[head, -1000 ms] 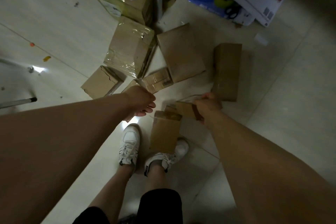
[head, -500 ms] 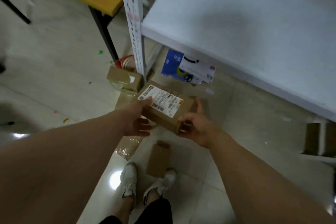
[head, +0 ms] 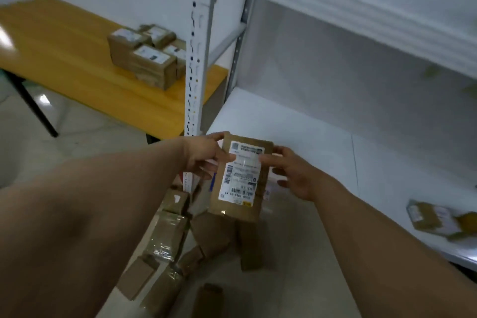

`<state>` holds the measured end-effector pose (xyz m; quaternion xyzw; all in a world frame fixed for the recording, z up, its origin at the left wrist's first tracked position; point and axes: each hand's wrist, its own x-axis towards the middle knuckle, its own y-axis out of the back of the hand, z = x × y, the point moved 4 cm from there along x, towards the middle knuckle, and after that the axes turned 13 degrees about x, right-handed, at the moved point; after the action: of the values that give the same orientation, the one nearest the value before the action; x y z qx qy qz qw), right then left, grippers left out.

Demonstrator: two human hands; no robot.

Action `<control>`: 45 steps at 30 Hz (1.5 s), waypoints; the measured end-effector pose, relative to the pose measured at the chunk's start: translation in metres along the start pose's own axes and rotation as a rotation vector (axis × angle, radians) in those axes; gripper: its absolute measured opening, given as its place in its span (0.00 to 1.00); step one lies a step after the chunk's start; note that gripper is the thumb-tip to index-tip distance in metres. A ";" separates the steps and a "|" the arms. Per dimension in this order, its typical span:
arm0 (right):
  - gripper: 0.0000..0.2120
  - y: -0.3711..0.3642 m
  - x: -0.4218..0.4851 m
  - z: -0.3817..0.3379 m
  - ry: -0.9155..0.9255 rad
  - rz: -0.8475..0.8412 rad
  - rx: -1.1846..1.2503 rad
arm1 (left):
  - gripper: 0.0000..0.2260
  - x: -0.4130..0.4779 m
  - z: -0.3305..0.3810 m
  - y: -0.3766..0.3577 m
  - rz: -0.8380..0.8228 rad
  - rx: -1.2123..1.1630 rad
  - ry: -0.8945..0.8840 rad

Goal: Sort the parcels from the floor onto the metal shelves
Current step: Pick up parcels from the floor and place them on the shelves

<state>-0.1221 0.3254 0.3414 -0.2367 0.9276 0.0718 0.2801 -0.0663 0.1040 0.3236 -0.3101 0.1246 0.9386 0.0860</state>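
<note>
I hold a small brown cardboard parcel (head: pixel 240 183) with a white shipping label facing me, up in front of the white metal shelf (head: pixel 296 131). My left hand (head: pixel 204 156) grips its upper left edge. My right hand (head: pixel 289 170) pinches its right edge with thumb on the label. Several more brown parcels (head: pixel 167 237) lie on the floor below. One labelled parcel (head: pixel 433 217) lies on the shelf at the right.
The perforated white shelf upright (head: pixel 197 59) stands just left of the parcel. A yellow wooden table (head: pixel 64 54) at the left carries a stack of labelled boxes (head: pixel 147 59). An upper shelf (head: pixel 361 8) overhangs the lower one.
I rose from the floor pile with the parcel. It went from my right hand alone into both hands and up to shelf height, label now upright toward me.
</note>
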 end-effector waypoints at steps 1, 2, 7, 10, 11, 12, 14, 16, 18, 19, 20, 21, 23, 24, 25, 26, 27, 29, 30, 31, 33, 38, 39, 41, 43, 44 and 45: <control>0.30 -0.003 -0.005 -0.017 0.043 -0.009 -0.011 | 0.30 -0.007 0.018 0.003 -0.040 0.076 -0.027; 0.32 -0.007 -0.009 -0.034 0.080 -0.022 -0.031 | 0.32 -0.014 0.036 0.008 -0.075 0.143 -0.049; 0.22 -0.021 -0.028 -0.084 0.097 -0.084 -0.138 | 0.31 -0.040 0.096 0.027 -0.106 0.371 -0.118; 0.16 -0.015 -0.039 -0.106 0.133 -0.038 -0.107 | 0.28 -0.049 0.116 0.041 -0.028 0.316 -0.172; 0.16 -0.012 -0.043 -0.112 0.147 -0.008 -0.072 | 0.26 -0.052 0.119 0.045 -0.011 0.304 -0.178; 0.15 -0.008 -0.046 -0.117 0.159 0.020 -0.038 | 0.24 -0.055 0.121 0.047 -0.006 0.306 -0.182; 0.13 0.000 -0.053 -0.126 0.160 0.059 0.029 | 0.28 -0.062 0.120 0.052 -0.010 0.330 -0.167; 0.12 0.008 -0.058 -0.133 0.154 0.071 0.083 | 0.33 -0.069 0.114 0.059 0.010 0.317 -0.127; 0.13 0.014 -0.064 -0.140 0.158 0.088 0.110 | 0.32 -0.074 0.109 0.064 0.003 0.280 -0.100; 0.13 0.016 -0.066 -0.143 0.164 0.099 0.115 | 0.29 -0.075 0.107 0.066 -0.020 0.255 -0.101; 0.14 0.018 -0.067 -0.146 0.172 0.109 0.118 | 0.27 -0.076 0.108 0.067 -0.050 0.220 -0.113; 0.14 0.019 -0.067 -0.149 0.182 0.117 0.121 | 0.25 -0.076 0.110 0.068 -0.077 0.177 -0.131; 0.14 0.020 -0.068 -0.155 0.201 0.124 0.133 | 0.23 -0.077 0.116 0.069 -0.117 0.109 -0.161; 0.15 0.020 -0.068 -0.157 0.210 0.126 0.139 | 0.23 -0.078 0.120 0.069 -0.120 0.091 -0.165; 0.16 0.021 -0.067 -0.159 0.217 0.129 0.144 | 0.23 -0.078 0.123 0.070 -0.111 0.077 -0.166; 0.16 0.021 -0.067 -0.161 0.219 0.131 0.149 | 0.24 -0.077 0.126 0.072 -0.098 0.064 -0.167; 0.17 0.022 -0.067 -0.162 0.217 0.132 0.154 | 0.24 -0.077 0.128 0.074 -0.087 0.055 -0.170; 0.18 0.023 -0.066 -0.162 0.208 0.125 0.140 | 0.23 -0.077 0.131 0.078 -0.082 0.049 -0.173; 0.18 0.024 -0.066 -0.163 0.201 0.120 0.111 | 0.23 -0.078 0.132 0.079 -0.086 0.066 -0.170; 0.18 0.025 -0.067 -0.164 0.196 0.117 0.061 | 0.24 -0.079 0.132 0.079 -0.089 0.117 -0.165; 0.19 0.023 -0.072 -0.169 0.196 0.116 -0.120 | 0.29 -0.079 0.133 0.078 -0.052 0.304 -0.152; 0.25 -0.004 -0.087 -0.192 0.217 0.055 -0.495 | 0.46 -0.089 0.164 0.048 -0.073 0.418 -0.245; 0.28 -0.011 -0.091 -0.197 0.222 0.018 -0.520 | 0.45 -0.091 0.171 0.039 -0.102 0.430 -0.270; 0.28 -0.023 -0.096 -0.205 0.250 -0.044 -0.523 | 0.39 -0.095 0.183 0.029 -0.129 0.425 -0.309; 0.28 -0.026 -0.100 -0.210 0.305 -0.030 -0.424 | 0.34 -0.102 0.189 0.027 -0.142 0.399 -0.342; 0.29 -0.024 -0.102 -0.211 0.339 -0.010 -0.353 | 0.30 -0.106 0.189 0.027 -0.159 0.387 -0.359; 0.31 -0.020 -0.104 -0.211 0.370 0.013 -0.297 | 0.26 -0.110 0.187 0.029 -0.176 0.361 -0.375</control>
<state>-0.1391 0.2932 0.5750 -0.2783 0.9439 0.1647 0.0672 -0.0908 0.1211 0.5410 -0.1202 0.2445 0.9311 0.2426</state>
